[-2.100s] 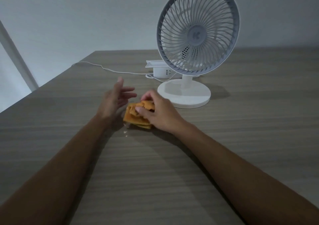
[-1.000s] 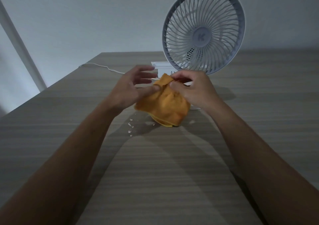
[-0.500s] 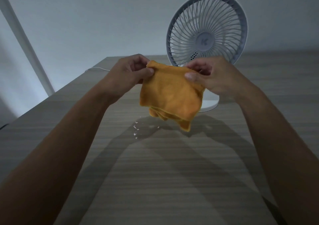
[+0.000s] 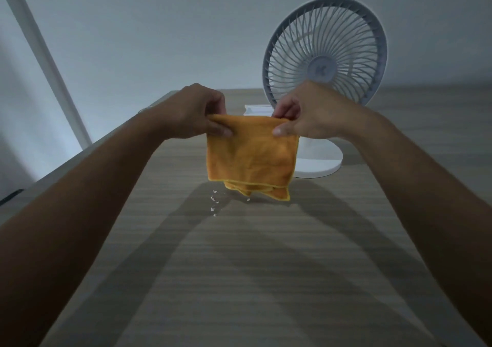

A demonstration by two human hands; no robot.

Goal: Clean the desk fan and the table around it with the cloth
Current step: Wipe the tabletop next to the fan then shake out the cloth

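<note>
Pinched at its top corners by the left hand [image 4: 198, 113] and right hand [image 4: 310, 112], the folded orange cloth [image 4: 251, 154] was held above the tabletop [image 4: 239, 280]; the desk fan [image 4: 324, 53] stood just behind, nearer the right hand.

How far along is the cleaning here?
Barely started. Both hands, left and right, pinch the top edge of the orange cloth in the air. Crumbs still lie on the table, and nothing touches the fan yet.
</note>
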